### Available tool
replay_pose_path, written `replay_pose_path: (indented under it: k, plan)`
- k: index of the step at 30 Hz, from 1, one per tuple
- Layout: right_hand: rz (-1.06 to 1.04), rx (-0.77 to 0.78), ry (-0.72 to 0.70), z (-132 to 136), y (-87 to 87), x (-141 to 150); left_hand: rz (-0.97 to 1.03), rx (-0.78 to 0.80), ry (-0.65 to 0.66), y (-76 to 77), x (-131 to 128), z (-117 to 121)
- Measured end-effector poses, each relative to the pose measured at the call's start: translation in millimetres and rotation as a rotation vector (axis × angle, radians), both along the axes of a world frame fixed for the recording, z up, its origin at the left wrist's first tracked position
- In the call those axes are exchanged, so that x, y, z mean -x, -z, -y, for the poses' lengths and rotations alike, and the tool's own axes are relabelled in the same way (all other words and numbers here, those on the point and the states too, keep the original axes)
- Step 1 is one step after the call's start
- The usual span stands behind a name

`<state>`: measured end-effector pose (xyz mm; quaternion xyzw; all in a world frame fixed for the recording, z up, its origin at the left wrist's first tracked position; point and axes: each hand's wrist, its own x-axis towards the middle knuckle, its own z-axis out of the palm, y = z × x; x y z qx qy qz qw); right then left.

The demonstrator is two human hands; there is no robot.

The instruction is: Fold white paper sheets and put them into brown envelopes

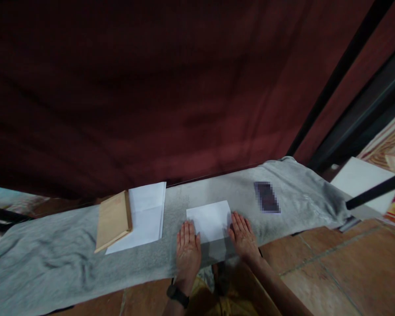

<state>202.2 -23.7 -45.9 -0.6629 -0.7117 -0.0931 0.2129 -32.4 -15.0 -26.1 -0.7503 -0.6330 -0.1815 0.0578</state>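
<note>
From my end of the head view, I have both hands palm down at the near side of the bench, with the small white sheet (210, 219) lying between them on the grey cloth (59, 245). The left hand (187, 252) rests at the sheet's left edge, its fingers straight, extended and close together; the right hand (243, 237) lies at the right edge, fingers straight and a little more apart. Neither has anything pinched or gripped; I see them flat, with the thumbs turned in toward the paper. I can't tell how hard they press, nor whether the sheet is one layer or folded. I read the step in hand as steadying or flattening this sheet. To my judgement, the next move calls for keeping one palm down as an anchor while the other gets fingertips under an edge, lightly, since thin paper on soft cloth could slide or crease. To the left, well apart from the hands, a brown envelope (113, 219) overlaps some larger white sheets (148, 210). Beyond the right hand lies a dark rectangle (267, 197), too pixelated for me to identify.
</note>
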Motion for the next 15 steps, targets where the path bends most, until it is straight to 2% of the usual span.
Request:
replay_pose_path:
  k: [4, 7, 10, 15]
  plan:
    - [-0.019, 0.085, -0.135, -2, -8.6, 23, -0.005, 0.105, 0.177, -4.2, -35, -6]
    - [-0.033, 0.133, -0.159, -2, -9.2, 32, -0.022, 0.177, 0.243, -1.6, -52, -13]
    - [-0.019, 0.110, -0.139, 0, -4.0, 28, -0.031, 0.167, 0.199, 2.0, -51, -17]
    - [0.018, 0.024, -0.115, 7, 5.0, 10, -0.031, 0.101, 0.062, 3.2, -22, -20]
